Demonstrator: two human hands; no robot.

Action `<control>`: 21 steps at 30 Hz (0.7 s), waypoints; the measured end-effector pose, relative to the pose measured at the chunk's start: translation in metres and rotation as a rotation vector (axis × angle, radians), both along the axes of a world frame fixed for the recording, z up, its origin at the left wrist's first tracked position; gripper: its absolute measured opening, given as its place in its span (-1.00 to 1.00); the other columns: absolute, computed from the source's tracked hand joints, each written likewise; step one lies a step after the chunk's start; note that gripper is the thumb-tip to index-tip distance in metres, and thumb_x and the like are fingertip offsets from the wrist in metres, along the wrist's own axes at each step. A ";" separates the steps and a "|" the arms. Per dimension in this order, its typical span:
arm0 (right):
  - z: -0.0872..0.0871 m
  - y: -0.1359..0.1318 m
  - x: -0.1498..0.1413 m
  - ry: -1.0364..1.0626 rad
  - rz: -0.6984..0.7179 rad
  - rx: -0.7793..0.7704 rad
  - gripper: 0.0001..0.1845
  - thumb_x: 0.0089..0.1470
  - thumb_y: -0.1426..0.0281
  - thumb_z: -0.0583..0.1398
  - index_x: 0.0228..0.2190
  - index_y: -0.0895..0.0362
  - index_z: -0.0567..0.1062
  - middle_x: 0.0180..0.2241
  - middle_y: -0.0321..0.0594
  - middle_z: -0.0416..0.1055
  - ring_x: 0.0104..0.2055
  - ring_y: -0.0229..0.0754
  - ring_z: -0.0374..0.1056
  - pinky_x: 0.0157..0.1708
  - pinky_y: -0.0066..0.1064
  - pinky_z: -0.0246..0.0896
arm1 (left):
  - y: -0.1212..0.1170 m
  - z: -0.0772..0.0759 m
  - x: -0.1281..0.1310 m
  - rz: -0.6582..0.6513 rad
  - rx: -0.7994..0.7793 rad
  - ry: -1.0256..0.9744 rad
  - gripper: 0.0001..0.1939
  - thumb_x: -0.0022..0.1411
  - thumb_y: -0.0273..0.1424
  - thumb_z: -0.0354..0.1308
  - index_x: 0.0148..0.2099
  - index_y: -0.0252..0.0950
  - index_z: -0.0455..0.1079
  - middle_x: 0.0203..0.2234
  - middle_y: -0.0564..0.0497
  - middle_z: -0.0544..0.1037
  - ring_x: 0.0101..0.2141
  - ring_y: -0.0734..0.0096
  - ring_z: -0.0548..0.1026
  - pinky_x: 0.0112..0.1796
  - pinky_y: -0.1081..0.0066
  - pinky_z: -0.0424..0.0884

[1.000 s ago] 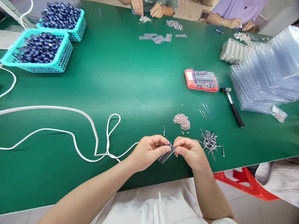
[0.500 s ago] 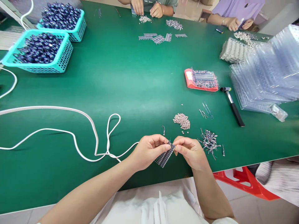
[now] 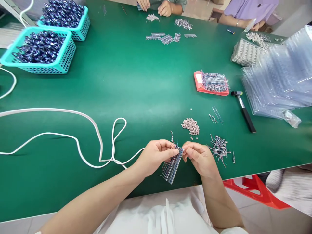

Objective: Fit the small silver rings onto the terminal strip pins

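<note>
My left hand point(image 3: 158, 155) pinches the top of a small circuit board panel point(image 3: 173, 167), thumb in front. The panel is striped in rows, with thin wire leads sticking out along its left side. At its upper right corner my right hand point(image 3: 198, 157) has thumb and fingers pressed together; what they hold is too small to make out. Just beyond my fingers lie a small part with wire leads point(image 3: 172, 136) and a heap of small round pinkish discs point(image 3: 191, 126). Right of my right hand is a pile of small parts with wire leads point(image 3: 219, 147).
A hammer point(image 3: 244, 112), a red-wrapped bundle of panels point(image 3: 198, 85) and stacked clear plastic trays point(image 3: 275, 81) stand to the right. White cables point(image 3: 97, 136) loop across the left. Turquoise baskets point(image 3: 70, 55) hold dark glossy coils. Two people's hands point(image 3: 165, 8) work across the table.
The panel in my left hand has tilted, so more of its striped face shows and its lower end hangs nearer to me. My right hand stays at its corner.
</note>
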State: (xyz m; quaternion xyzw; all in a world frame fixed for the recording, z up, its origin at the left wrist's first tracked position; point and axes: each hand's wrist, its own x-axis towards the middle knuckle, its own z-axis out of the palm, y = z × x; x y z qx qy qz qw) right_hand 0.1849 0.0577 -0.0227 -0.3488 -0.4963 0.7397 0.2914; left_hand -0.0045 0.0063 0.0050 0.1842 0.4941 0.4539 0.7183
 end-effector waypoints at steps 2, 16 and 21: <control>-0.002 0.000 0.000 -0.015 -0.003 0.002 -0.84 0.15 0.28 0.24 -0.37 0.08 0.60 -0.41 -0.26 0.43 -0.45 -0.29 0.31 -0.45 -0.42 0.24 | -0.001 0.002 0.001 0.018 0.012 0.033 -0.79 -0.03 -0.38 0.41 -0.39 -0.38 0.49 -0.57 0.09 0.53 -0.57 0.61 0.39 -0.52 0.57 0.31; 0.002 0.000 0.000 -0.138 0.050 0.048 -0.86 0.12 0.30 0.27 -0.43 0.10 0.54 -0.45 -0.33 0.34 -0.49 -0.34 0.21 -0.46 -0.43 0.10 | 0.001 -0.008 -0.004 -0.113 0.033 0.076 -0.82 0.02 -0.39 0.36 -0.38 -0.38 0.46 -0.56 0.11 0.49 -0.53 0.57 0.39 -0.43 0.50 0.32; 0.001 0.002 0.001 -0.155 0.097 0.030 -0.82 0.12 0.28 0.26 -0.44 0.12 0.51 -0.48 -0.34 0.32 -0.50 -0.34 0.21 -0.46 -0.43 0.11 | 0.006 -0.008 -0.007 -0.168 0.007 0.052 -0.82 0.01 -0.37 0.35 -0.40 -0.37 0.46 -0.59 0.11 0.49 -0.54 0.56 0.39 -0.46 0.51 0.29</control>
